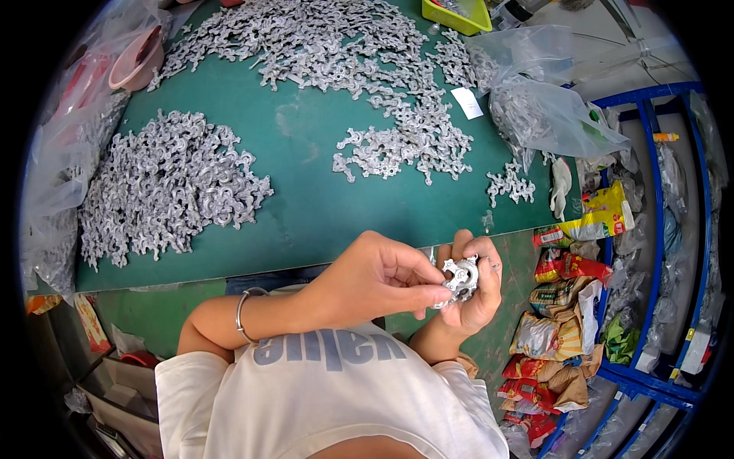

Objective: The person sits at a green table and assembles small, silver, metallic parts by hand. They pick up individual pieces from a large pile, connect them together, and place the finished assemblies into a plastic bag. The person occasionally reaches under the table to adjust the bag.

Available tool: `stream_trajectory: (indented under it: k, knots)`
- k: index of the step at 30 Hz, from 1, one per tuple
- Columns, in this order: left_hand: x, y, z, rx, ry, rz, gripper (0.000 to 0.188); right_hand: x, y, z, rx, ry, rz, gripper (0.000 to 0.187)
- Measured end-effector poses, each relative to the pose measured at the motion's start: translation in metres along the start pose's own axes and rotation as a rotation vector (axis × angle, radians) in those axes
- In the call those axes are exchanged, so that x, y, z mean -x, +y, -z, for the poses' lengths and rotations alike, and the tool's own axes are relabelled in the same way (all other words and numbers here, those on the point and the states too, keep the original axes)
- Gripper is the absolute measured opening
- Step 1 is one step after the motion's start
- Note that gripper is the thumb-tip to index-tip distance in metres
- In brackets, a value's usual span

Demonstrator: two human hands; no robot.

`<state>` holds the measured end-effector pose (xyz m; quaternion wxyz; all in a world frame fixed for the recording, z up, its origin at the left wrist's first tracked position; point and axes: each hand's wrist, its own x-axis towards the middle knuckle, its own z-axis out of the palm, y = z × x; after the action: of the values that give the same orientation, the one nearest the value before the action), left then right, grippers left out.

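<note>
A small silver-grey metal casting [461,280], with rounded lobes and openings, is held in front of my chest, just off the table's near edge. My right hand [483,284] grips it from the right, fingers curled around its far side. From the left, my left hand [386,274] has its thumb and bent fingers closed at the casting's left edge. The fingers partly cover the piece, so I cannot tell whether it is a single casting or several together. A metal bangle [241,315] circles my left wrist.
Similar castings lie in a left heap [168,183], a wide far heap [329,46] and a small right cluster [510,183] on the green table [298,191]. Clear plastic bags [535,115], a pink basin [138,61] and a yellow-green basket [462,17] stand around. Blue shelving [650,375] is at right.
</note>
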<state>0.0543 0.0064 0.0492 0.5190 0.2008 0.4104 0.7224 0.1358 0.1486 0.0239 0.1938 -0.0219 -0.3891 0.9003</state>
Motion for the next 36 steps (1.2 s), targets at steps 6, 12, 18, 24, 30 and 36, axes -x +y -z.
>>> stream_trajectory:
  k: [6,12,18,24,30,36]
  knots:
    - [0.0,-0.001,0.001,0.022,0.011,-0.001,0.012,-0.001,-0.001,-0.005,-0.039,0.012,-0.027,0.023]
    - [0.003,-0.005,0.004,-0.44,0.109,-0.214,0.014,-0.006,0.008,-0.003,0.067,0.083,0.029,0.018]
    - [0.0,-0.002,0.011,-0.114,0.0,0.03,0.023,-0.008,0.011,0.007,0.137,0.067,0.042,0.019]
    - [-0.003,-0.003,0.016,0.015,-0.037,0.079,0.03,-0.009,0.011,0.0,0.168,0.122,-0.017,0.023]
    - [-0.004,-0.009,0.017,0.06,-0.02,0.087,0.033,-0.009,0.013,0.002,0.221,0.091,0.004,0.024]
    - [-0.001,-0.01,0.018,0.138,0.025,0.089,0.026,-0.013,0.017,0.016,0.481,-0.002,0.258,0.021]
